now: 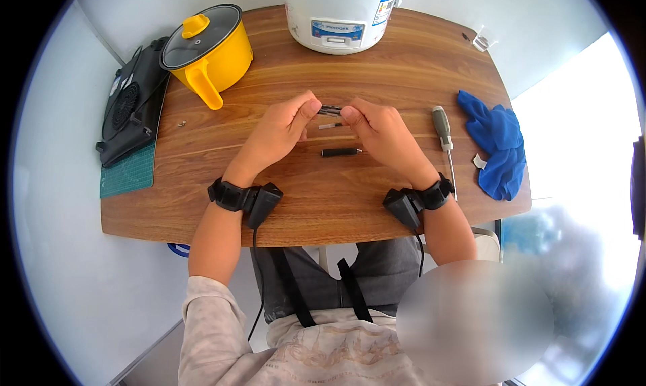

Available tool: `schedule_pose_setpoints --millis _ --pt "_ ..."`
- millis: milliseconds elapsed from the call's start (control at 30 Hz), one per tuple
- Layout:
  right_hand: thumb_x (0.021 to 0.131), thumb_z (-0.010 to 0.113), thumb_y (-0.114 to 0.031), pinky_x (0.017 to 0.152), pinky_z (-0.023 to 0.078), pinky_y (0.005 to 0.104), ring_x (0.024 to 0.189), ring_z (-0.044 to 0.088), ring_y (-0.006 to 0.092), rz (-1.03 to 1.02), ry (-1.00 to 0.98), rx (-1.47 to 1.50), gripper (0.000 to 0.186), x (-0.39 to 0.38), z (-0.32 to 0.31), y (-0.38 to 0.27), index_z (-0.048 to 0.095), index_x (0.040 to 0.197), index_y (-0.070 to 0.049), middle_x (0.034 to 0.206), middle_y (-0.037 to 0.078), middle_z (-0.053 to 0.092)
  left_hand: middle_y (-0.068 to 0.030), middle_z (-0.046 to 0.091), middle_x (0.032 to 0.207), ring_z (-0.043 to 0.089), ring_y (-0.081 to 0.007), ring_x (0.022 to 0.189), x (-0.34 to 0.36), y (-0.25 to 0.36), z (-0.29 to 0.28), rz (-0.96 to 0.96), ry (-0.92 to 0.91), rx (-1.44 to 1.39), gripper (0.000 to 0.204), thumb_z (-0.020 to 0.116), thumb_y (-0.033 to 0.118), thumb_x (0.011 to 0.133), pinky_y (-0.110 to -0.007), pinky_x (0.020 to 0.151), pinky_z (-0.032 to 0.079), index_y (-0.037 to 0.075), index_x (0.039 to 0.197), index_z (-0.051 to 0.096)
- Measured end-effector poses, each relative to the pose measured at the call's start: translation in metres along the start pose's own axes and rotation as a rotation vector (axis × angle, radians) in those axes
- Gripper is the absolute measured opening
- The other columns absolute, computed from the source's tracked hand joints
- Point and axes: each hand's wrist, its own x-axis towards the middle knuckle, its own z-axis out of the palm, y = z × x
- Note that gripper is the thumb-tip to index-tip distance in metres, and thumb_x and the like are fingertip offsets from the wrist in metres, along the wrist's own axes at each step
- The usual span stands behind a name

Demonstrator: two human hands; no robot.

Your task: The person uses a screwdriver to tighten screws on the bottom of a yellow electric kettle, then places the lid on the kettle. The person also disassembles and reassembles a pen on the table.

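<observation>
Both my hands are raised over the middle of the wooden table, thumbs and fingers pinched together. Between my left hand (pixel 291 125) and my right hand (pixel 379 128) stretch slim dark rod-like pieces (pixel 330 110), gripped at either end. Their exact kind is too small to make out, and the fingers cover their ends. Just below them lies a short thin piece (pixel 328 126), pale at one end, close to my right fingers. Nearer to me a black pen-like barrel (pixel 340 152) with a light tip rests on the wood, touched by neither hand.
A yellow pot (pixel 225 60) with a glass lid and a white rice cooker (pixel 336 23) stand at the back. Left are a black appliance (pixel 131 103) and a green mat (pixel 131 174). Right lie a screwdriver (pixel 442 127), a blue cloth (pixel 498 144) and a small clear cup (pixel 483 39).
</observation>
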Motion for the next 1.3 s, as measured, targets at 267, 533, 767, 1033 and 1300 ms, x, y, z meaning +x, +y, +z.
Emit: schedule_pose_setpoints --millis 267,533,767,1033,1300 --pt "0.096 0.055 -0.005 0.065 0.05 0.0481 0.077 0.065 0.0418 -0.006 -0.158 -0.018 0.008 -0.003 -0.006 0.001 0.06 0.092 0.0 0.081 0.02 0.069 -0.0212 0.056 0.078 0.055 -0.04 0.071 -0.002 0.01 0.005 0.298 0.127 0.262 0.034 0.048 0.03 0.108 -0.043 0.062 0.044 0.0 0.091 0.051" --pt "0.087 0.063 -0.001 0.06 0.05 0.0459 0.075 0.066 0.0374 -0.125 0.024 -0.354 0.009 -0.009 0.001 -0.002 0.055 0.09 -0.002 0.083 0.013 0.071 -0.0109 0.047 0.068 0.052 -0.0212 0.06 -0.003 0.009 0.005 0.064 0.02 0.241 0.046 0.042 0.041 0.11 -0.031 0.055 0.045 0.001 0.092 0.053" --pt "0.091 0.066 -0.008 0.062 0.051 0.0427 0.076 0.065 0.0364 -0.101 0.035 -0.421 0.012 -0.006 0.0 -0.003 0.056 0.092 -0.002 0.085 0.014 0.069 0.0007 0.05 0.079 0.055 -0.0084 0.07 0.0 0.006 0.0 -0.161 -0.066 -0.08 0.043 0.044 0.041 0.109 -0.024 0.059 0.051 0.002 0.097 0.058" --pt "0.088 0.074 -0.005 0.066 0.056 0.0305 0.076 0.072 0.0194 0.08 0.116 0.176 0.022 -0.001 -0.013 -0.015 0.069 0.11 -0.003 0.089 0.011 0.075 -0.0023 0.066 0.099 0.06 -0.0107 0.085 0.001 0.004 -0.003 -0.17 -0.138 -0.043 0.027 0.062 0.026 0.102 -0.026 0.071 0.053 0.003 0.117 0.067" --pt "0.09 0.07 -0.001 0.067 0.055 0.0251 0.081 0.068 0.0128 0.046 0.086 0.334 0.028 -0.003 -0.014 -0.018 0.07 0.117 -0.005 0.094 0.007 0.073 -0.0099 0.073 0.102 0.065 -0.0199 0.087 -0.001 0.013 0.0 -0.027 -0.059 0.016 0.026 0.072 0.019 0.093 -0.033 0.078 0.05 0.003 0.113 0.071"
